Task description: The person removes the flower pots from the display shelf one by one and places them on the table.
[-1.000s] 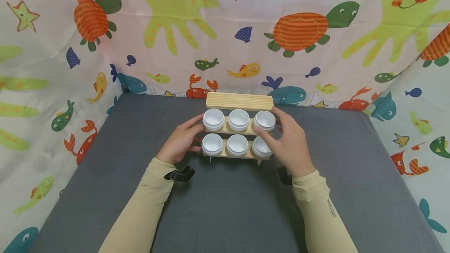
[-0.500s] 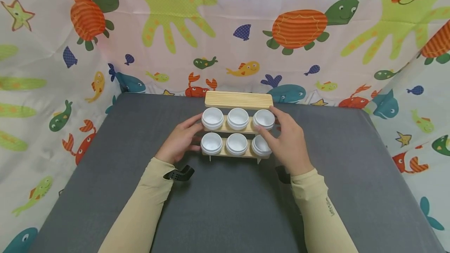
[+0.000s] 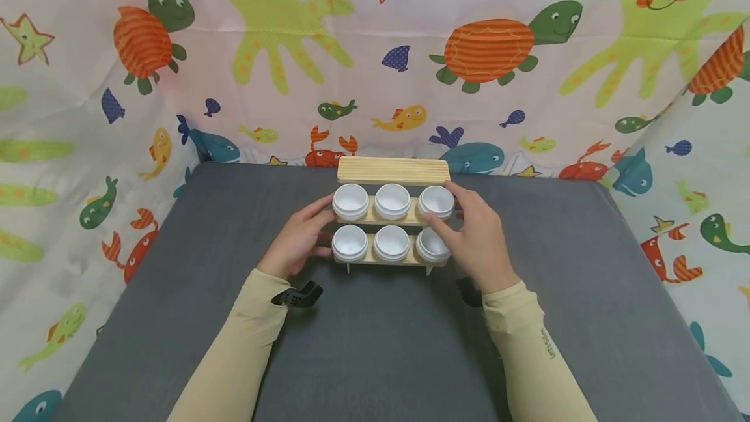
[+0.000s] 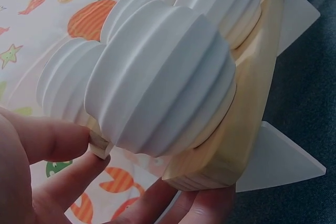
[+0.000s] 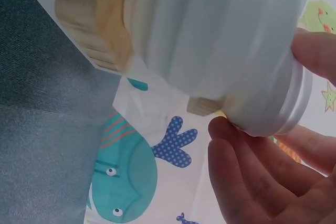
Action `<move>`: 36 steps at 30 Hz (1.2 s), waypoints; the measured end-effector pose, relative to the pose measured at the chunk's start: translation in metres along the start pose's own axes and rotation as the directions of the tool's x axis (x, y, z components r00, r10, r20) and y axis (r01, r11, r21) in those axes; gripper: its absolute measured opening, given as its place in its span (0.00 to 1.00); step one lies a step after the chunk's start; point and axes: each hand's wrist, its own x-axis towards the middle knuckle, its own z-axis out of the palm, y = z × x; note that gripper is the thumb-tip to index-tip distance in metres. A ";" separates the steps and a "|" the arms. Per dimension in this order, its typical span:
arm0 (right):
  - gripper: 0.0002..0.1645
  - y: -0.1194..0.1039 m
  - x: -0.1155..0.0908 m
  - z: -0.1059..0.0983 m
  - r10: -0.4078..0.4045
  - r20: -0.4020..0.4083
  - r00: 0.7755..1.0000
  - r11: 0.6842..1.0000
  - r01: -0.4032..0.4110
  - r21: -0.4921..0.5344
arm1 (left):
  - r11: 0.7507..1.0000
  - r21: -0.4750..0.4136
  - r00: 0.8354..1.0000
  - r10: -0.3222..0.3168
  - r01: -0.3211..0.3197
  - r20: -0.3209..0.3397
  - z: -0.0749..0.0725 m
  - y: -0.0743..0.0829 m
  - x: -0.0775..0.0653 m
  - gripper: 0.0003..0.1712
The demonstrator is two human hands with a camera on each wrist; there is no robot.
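A tiered wooden stand [image 3: 393,171] with white pointed supports carries two rows of small white ribbed pots [image 3: 392,243]. At its left end, my left hand [image 3: 297,239] pinches the tip of the middle shelf [image 4: 100,144] between two digits. Its other fingers [image 4: 202,205] reach under the end of the front shelf [image 4: 210,163]. My right hand [image 3: 482,238] holds the stand's right side around the right pot of the middle row [image 3: 436,200]. The right thumb [image 5: 317,53] lies against a pot's rim, with the curled fingers [image 5: 226,129] beside the shelf end [image 5: 205,105].
The stand is near the back of a grey-covered table [image 3: 375,344]. Behind and on both sides hangs a curtain [image 3: 351,38] printed with sea animals. Black straps [image 3: 297,294] circle the wrists below light yellow sleeves [image 3: 225,357].
The head view has shifted slightly, so everything sits a little further left and lower in it. Both hands keep their places on the stand.
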 end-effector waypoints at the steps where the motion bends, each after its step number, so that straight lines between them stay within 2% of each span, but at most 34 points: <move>1: 0.42 0.000 0.000 -0.001 -0.001 0.001 1.000 1.000 0.001 0.000 | 1.000 -0.003 1.000 0.002 -0.002 -0.001 0.000 -0.001 0.000 0.31; 9: 0.41 0.006 0.003 -0.012 0.019 -0.033 0.999 1.000 -0.019 0.000 | 0.999 -0.035 1.000 0.012 -0.012 -0.006 -0.001 -0.005 0.001 0.31; 18: 0.38 0.016 0.005 -0.026 0.110 -0.036 0.993 0.994 -0.111 -0.020 | 1.000 -0.030 1.000 0.005 -0.005 -0.004 -0.002 -0.007 0.001 0.32; 27: 0.38 0.036 0.006 -0.032 0.208 -0.027 0.978 0.974 -0.209 -0.082 | 1.000 -0.019 1.000 0.004 -0.005 -0.010 -0.001 -0.007 0.002 0.32; 36: 0.39 0.051 0.004 -0.033 0.301 0.035 0.953 0.946 -0.293 -0.141 | 1.000 -0.010 1.000 0.010 -0.010 -0.007 0.002 -0.005 0.002 0.32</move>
